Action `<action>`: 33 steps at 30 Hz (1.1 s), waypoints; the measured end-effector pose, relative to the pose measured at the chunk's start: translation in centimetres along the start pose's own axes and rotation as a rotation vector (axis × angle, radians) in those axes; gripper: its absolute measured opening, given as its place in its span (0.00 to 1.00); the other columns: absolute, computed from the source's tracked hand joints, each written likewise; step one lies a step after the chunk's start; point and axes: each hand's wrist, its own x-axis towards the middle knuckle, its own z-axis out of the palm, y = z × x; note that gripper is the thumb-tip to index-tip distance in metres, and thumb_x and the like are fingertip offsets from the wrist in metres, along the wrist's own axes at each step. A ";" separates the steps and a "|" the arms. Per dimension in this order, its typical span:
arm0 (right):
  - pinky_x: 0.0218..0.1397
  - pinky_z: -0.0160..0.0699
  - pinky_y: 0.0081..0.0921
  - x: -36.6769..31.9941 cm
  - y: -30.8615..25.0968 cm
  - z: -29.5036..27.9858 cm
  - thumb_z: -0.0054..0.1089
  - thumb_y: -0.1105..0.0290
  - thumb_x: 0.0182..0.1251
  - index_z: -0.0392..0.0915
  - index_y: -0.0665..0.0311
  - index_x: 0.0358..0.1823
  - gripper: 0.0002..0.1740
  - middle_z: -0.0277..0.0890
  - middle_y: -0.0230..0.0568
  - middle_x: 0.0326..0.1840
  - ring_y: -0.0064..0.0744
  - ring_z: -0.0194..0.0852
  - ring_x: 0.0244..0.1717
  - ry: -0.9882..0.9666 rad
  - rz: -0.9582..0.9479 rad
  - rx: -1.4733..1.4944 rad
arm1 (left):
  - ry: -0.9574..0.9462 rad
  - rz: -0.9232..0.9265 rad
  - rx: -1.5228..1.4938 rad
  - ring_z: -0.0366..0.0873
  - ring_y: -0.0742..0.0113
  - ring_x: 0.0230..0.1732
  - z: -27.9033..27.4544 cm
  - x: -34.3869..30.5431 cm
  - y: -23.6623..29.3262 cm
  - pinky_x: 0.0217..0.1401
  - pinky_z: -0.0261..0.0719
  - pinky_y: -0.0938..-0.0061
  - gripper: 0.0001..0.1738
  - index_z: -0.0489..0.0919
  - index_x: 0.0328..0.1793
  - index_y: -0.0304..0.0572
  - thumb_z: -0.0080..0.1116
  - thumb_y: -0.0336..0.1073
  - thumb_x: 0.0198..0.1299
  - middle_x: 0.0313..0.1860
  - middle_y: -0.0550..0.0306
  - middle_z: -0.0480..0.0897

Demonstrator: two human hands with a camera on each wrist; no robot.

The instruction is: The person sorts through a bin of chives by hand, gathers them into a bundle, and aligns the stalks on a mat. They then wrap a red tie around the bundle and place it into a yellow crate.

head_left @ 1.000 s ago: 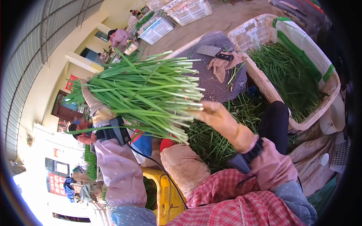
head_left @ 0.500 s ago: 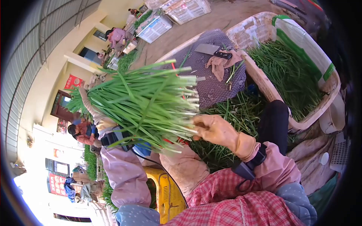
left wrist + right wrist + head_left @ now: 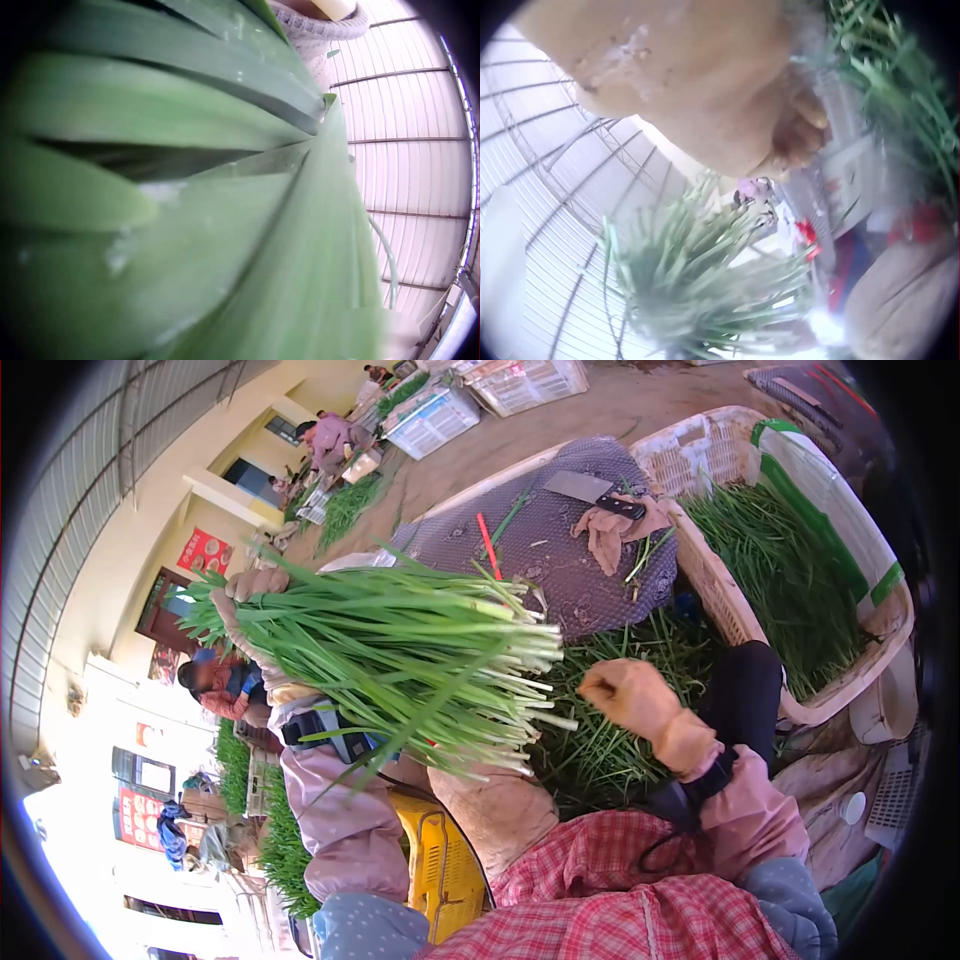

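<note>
My gloved left hand point(image 3: 255, 585) grips a big bunch of garlic chives point(image 3: 400, 650) around its leafy part, the white stem ends facing right. Broad green leaves fill the left wrist view and cover most of that hand. A little right of the stem ends is my gloved right hand point(image 3: 635, 700), apart from the bunch, its fingers curled with nothing seen in them. In the right wrist view the glove point(image 3: 697, 82) looms close, with the bunch blurred beyond it. A red strip point(image 3: 488, 545) lies on the purple mat point(image 3: 590, 600) behind the bunch.
A cleaver point(image 3: 595, 490) and a pink cloth point(image 3: 610, 540) lie on the mat. To the right stands a large crate point(image 3: 735, 595) of greens. Loose leaves point(image 3: 640, 760) lie below my right hand. A yellow crate point(image 3: 440, 860) is by my legs. Other people sit farther off.
My right hand has come away from the stem ends, back to the right. The left hand still holds the bunch, now slightly lower in view. The red strip has come into plain sight.
</note>
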 end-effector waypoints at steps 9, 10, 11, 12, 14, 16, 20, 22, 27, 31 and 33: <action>0.34 0.72 0.31 4.7 -12.3 -1.6 0.56 0.65 0.59 0.78 0.49 0.49 0.15 0.73 0.33 0.28 0.36 0.74 0.34 0.064 -0.411 -0.701 | -0.039 -0.028 0.073 0.63 0.75 0.27 1.1 -1.4 -2.2 0.41 0.63 0.74 0.15 0.70 0.35 0.45 0.49 0.46 0.71 0.27 0.70 0.69; 0.34 0.72 0.31 4.5 -11.8 -1.4 0.56 0.65 0.59 0.78 0.49 0.49 0.15 0.73 0.33 0.28 0.36 0.74 0.34 0.069 -0.409 -0.704 | -0.004 -0.008 0.093 0.61 0.75 0.26 1.1 -1.5 -2.2 0.39 0.62 0.75 0.15 0.70 0.35 0.46 0.49 0.46 0.71 0.27 0.70 0.68; 0.36 0.73 0.31 3.8 -11.1 -1.4 0.56 0.67 0.57 0.78 0.54 0.44 0.13 0.74 0.36 0.30 0.36 0.75 0.36 -0.011 -0.384 -0.699 | 0.032 0.016 0.114 0.60 0.76 0.26 1.0 -1.6 -2.0 0.37 0.62 0.76 0.15 0.70 0.34 0.47 0.49 0.47 0.71 0.26 0.71 0.67; 0.38 0.75 0.31 3.1 -10.3 -1.5 0.56 0.69 0.54 0.78 0.60 0.40 0.11 0.75 0.38 0.33 0.37 0.76 0.39 -0.096 -0.363 -0.693 | 0.032 0.023 0.113 0.60 0.76 0.26 0.8 -1.9 -1.7 0.37 0.62 0.76 0.15 0.70 0.34 0.47 0.49 0.47 0.71 0.26 0.71 0.67; 0.36 0.76 0.31 0.4 -7.7 -1.7 0.56 0.70 0.51 0.79 0.58 0.38 0.11 0.76 0.37 0.31 0.36 0.78 0.37 -0.240 -0.348 -0.618 | 0.255 0.173 0.222 0.58 0.77 0.24 0.4 -2.5 -0.7 0.33 0.59 0.77 0.15 0.69 0.33 0.48 0.49 0.47 0.70 0.25 0.71 0.65; 0.35 0.78 0.31 -2.7 -3.8 -1.6 0.57 0.70 0.53 0.80 0.56 0.38 0.10 0.77 0.36 0.29 0.35 0.80 0.35 -0.436 -0.237 -0.690 | 0.335 0.244 0.303 0.56 0.78 0.23 0.6 -3.0 -0.8 0.31 0.58 0.77 0.15 0.68 0.32 0.49 0.50 0.46 0.70 0.24 0.72 0.63; 0.37 0.80 0.35 0.1 -6.5 -4.7 0.63 0.64 0.59 0.70 0.55 0.60 0.26 0.78 0.40 0.31 0.39 0.82 0.35 -0.417 -0.007 -0.673 | -0.071 0.092 0.042 0.58 0.78 0.24 -2.5 -3.6 0.6 0.32 0.58 0.77 0.13 0.68 0.33 0.50 0.51 0.46 0.68 0.24 0.72 0.62; 0.39 0.79 0.38 2.2 -6.1 -3.3 0.63 0.58 0.61 0.68 0.59 0.60 0.28 0.79 0.46 0.37 0.46 0.80 0.37 0.011 -0.178 -0.285 | -0.327 0.216 0.139 0.61 0.79 0.29 -2.5 -3.8 -0.7 0.38 0.62 0.79 0.16 0.67 0.37 0.52 0.65 0.40 0.50 0.34 0.70 0.65; 0.43 0.79 0.38 5.3 -4.8 1.4 0.60 0.61 0.65 0.78 0.63 0.48 0.16 0.81 0.48 0.38 0.48 0.80 0.40 0.077 -0.096 0.063 | -0.489 0.080 -0.024 0.64 0.80 0.31 -1.2 -3.5 -0.9 0.39 0.64 0.80 0.20 0.68 0.36 0.53 0.71 0.37 0.44 0.37 0.70 0.67; 0.40 0.78 0.36 -0.3 -1.1 -1.4 0.55 0.65 0.67 0.84 0.59 0.38 0.10 0.80 0.49 0.32 0.45 0.81 0.36 -0.014 0.317 0.165 | -0.491 0.072 -0.079 0.65 0.80 0.30 -0.3 -3.6 0.4 0.38 0.65 0.79 0.16 0.69 0.34 0.53 0.68 0.38 0.46 0.34 0.69 0.68; 0.48 0.78 0.39 -1.7 -0.1 -3.5 0.58 0.62 0.65 0.75 0.58 0.55 0.18 0.80 0.48 0.38 0.48 0.80 0.43 -0.497 0.402 -0.447 | -0.505 0.066 -0.106 0.66 0.79 0.29 -0.2 -3.6 0.5 0.38 0.65 0.79 0.15 0.69 0.34 0.53 0.67 0.38 0.48 0.33 0.69 0.68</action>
